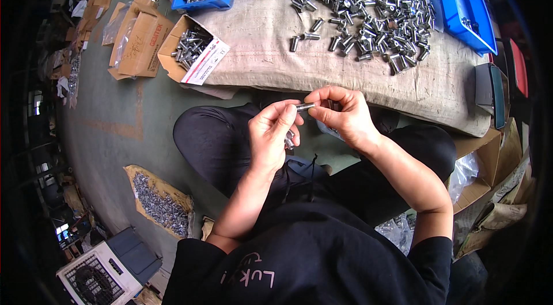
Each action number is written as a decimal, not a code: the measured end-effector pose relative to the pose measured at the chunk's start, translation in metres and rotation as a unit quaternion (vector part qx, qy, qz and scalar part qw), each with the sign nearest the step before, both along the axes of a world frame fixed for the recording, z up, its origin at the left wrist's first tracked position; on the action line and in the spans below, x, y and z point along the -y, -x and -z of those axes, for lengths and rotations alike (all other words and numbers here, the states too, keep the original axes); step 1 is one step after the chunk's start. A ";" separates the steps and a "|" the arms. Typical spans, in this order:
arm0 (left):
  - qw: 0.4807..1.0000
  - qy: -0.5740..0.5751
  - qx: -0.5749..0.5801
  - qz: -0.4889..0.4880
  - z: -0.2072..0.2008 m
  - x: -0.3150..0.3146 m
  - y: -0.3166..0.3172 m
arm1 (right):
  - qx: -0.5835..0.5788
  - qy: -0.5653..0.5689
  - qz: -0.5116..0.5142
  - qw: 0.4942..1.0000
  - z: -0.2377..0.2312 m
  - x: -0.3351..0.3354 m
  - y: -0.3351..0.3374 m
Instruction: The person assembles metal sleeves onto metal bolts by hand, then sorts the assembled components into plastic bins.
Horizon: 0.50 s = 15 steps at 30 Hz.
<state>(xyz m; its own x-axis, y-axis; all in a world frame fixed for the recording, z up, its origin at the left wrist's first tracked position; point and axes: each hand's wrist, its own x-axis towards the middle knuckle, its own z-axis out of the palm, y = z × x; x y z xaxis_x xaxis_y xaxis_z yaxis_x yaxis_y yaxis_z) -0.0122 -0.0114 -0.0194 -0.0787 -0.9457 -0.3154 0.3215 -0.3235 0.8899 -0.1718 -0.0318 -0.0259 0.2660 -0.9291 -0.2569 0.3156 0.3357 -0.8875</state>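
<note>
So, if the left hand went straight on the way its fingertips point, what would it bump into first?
Past the metal pin at its fingertips, the left hand would probably meet the right hand first, at the pin's other end; exact depth is hard to judge from this view.

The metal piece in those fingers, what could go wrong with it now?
The metal piece is pinched between the left hand and right hand, so it might slip and drop. Shiny metal tucked in the left hand could fall too. The cloth has no rim in front, so the loose pile might shed pieces.
</note>
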 end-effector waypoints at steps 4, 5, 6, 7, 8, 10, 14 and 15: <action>1.000 -0.004 0.005 0.005 -0.002 0.001 0.001 | 0.003 -0.055 -0.026 0.998 0.002 0.002 0.004; 1.000 -0.004 0.006 0.006 -0.003 0.001 0.002 | 0.038 -0.088 -0.037 0.995 0.004 0.002 0.006; 1.000 -0.004 0.006 0.006 -0.003 0.001 0.003 | 0.038 -0.088 -0.037 0.995 0.005 0.002 0.005; 0.999 0.019 0.023 0.011 -0.002 0.001 0.003 | 0.068 -0.115 -0.033 0.990 0.006 0.002 0.005; 0.998 0.042 0.041 0.017 -0.002 0.000 0.004 | 0.098 -0.141 -0.030 0.985 0.006 0.002 0.004; 0.999 0.034 0.028 0.010 -0.003 0.000 0.006 | 0.081 -0.118 -0.025 0.989 0.007 0.002 0.003; 1.000 -0.008 -0.023 0.014 -0.003 0.002 0.001 | 0.011 -0.050 -0.022 0.998 0.005 0.001 0.005; 1.000 -0.008 -0.023 0.014 -0.002 0.002 0.000 | 0.011 -0.050 -0.022 0.998 0.005 0.001 0.004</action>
